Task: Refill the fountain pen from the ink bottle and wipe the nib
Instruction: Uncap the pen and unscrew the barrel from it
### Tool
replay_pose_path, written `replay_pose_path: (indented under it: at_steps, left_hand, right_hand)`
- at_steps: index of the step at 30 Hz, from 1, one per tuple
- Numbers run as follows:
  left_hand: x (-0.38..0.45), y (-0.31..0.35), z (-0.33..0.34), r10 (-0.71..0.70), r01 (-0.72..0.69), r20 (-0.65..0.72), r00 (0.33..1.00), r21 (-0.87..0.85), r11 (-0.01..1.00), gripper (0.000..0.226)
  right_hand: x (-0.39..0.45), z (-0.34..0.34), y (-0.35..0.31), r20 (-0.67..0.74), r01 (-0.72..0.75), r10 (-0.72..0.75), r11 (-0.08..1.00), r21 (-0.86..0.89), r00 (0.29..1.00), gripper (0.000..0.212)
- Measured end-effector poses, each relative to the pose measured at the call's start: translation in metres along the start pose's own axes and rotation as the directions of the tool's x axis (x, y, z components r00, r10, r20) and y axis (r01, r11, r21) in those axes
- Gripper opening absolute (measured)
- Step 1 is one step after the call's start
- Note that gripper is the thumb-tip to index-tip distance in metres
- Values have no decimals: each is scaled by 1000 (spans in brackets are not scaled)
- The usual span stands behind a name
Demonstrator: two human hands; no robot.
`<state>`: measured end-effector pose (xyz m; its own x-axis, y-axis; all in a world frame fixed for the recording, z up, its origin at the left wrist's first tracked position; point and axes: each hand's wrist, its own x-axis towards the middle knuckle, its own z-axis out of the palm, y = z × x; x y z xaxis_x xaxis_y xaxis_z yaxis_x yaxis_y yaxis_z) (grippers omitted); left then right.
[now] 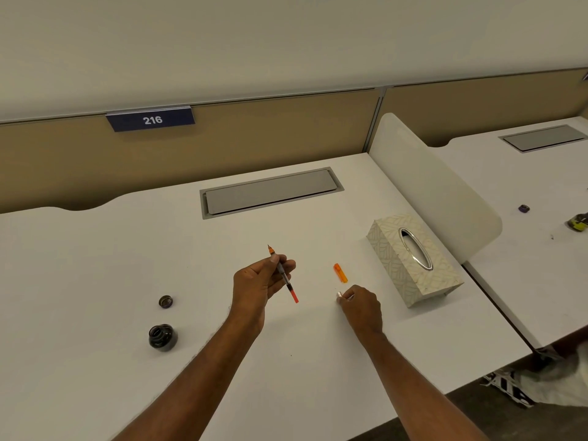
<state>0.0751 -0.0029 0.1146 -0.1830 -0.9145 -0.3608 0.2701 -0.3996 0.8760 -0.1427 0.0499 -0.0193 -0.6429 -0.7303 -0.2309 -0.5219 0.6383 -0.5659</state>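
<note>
1. Pinching the fountain pen (284, 275) between thumb and curled fingers, the left hand (254, 286) holds it above the desk (95, 361), nib pointing up and away and the red end slanting down toward the person
2. Its barrel is off, so the dark converter and red tip show bare below the fingers
3. Just right of the pen, the right hand (361, 308) rests low at the desk surface with fingers curled round a small silvery part (339, 295) (what this piece is cannot be told, since most of it is hidden in the grip)
4. An orange pen piece (340, 273) lies flat on the desk just beyond the right hand, apart from it
5. The two hands are apart, neither touching the other
6. Well to the left stands the ink bottle (162, 337), dark, upright and uncapped, and its cap (165, 301) lies on the desk just behind it
7. A patterned tissue box (410, 265) sits to the right near the desk's white side divider (429, 173)
8. At the back of the desk a grey cable hatch (270, 192) is set flush into the top, and a tan partition behind it carries a dark plate (151, 120) reading 216
</note>
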Motion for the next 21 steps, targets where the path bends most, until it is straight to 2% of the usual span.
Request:
replay_pose_path:
  at_steps: [21]
  left_hand:
    - [-1,-3,0,6,-6,9,1000,8,1000,27]
  right_hand:
    - [2,-3,4,-61,42,-45,998,-54,997,20]
